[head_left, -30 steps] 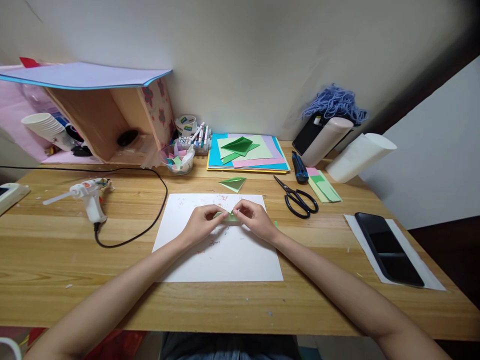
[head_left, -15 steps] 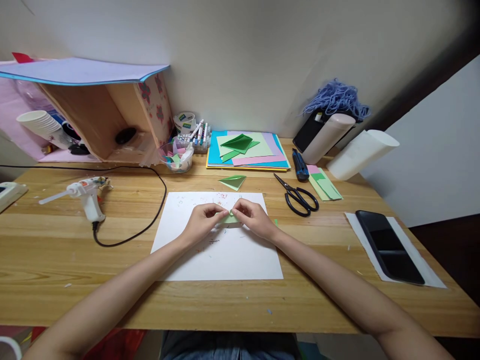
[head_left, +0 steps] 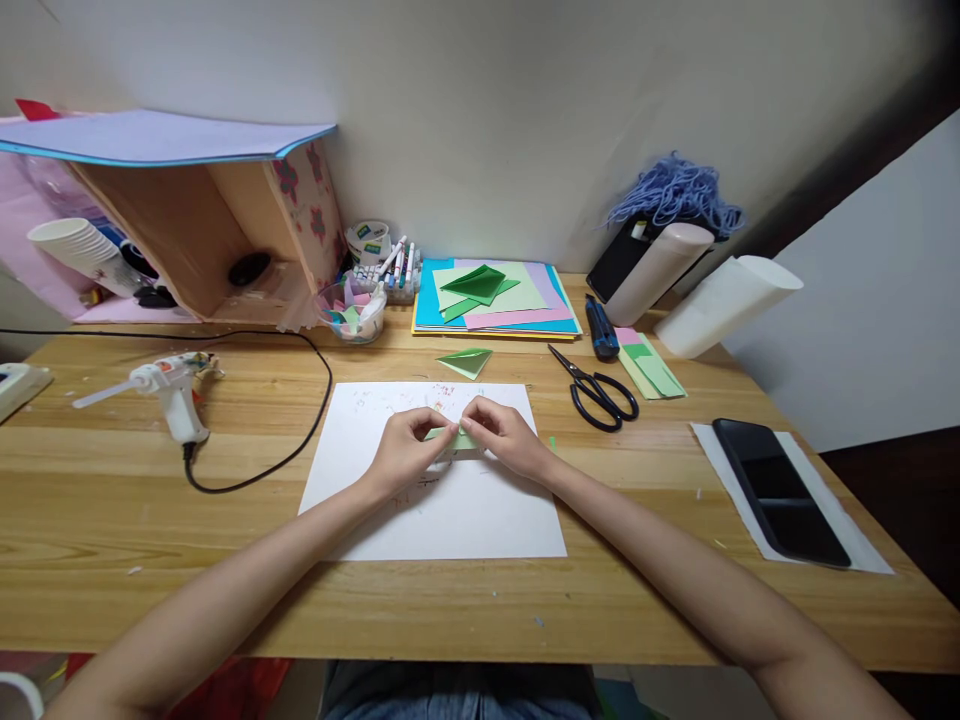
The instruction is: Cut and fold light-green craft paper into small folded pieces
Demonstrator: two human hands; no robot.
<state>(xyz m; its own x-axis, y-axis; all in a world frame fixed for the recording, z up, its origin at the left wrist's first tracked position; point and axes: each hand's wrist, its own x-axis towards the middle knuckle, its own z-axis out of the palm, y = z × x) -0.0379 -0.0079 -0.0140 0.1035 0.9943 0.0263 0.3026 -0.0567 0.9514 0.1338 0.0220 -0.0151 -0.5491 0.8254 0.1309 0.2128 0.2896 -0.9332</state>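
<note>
Over a white sheet (head_left: 450, 520) on the wooden table, my left hand (head_left: 409, 445) and my right hand (head_left: 506, 435) pinch a small light green paper (head_left: 463, 441) between thumbs and fingertips. The hands nearly meet at its upper edge, and the fingers hide part of it. Just beyond the sheet lies a folded green paper piece (head_left: 466, 363). A darker green folded piece (head_left: 476, 284) rests on a stack of coloured paper (head_left: 427, 310) near the wall.
Black scissors (head_left: 600, 395), a blue cutter (head_left: 601, 330) and green strips (head_left: 652, 368) lie to the right, with a phone (head_left: 780, 490) farther out. A glue gun (head_left: 176, 395) with a looping cable stands left. Behind are a cardboard box (head_left: 180, 230) and a tub of scraps (head_left: 352, 315).
My left thumb has shifted slightly toward the right thumb, and the light green paper shows at a slightly different angle. The view has moved a little.
</note>
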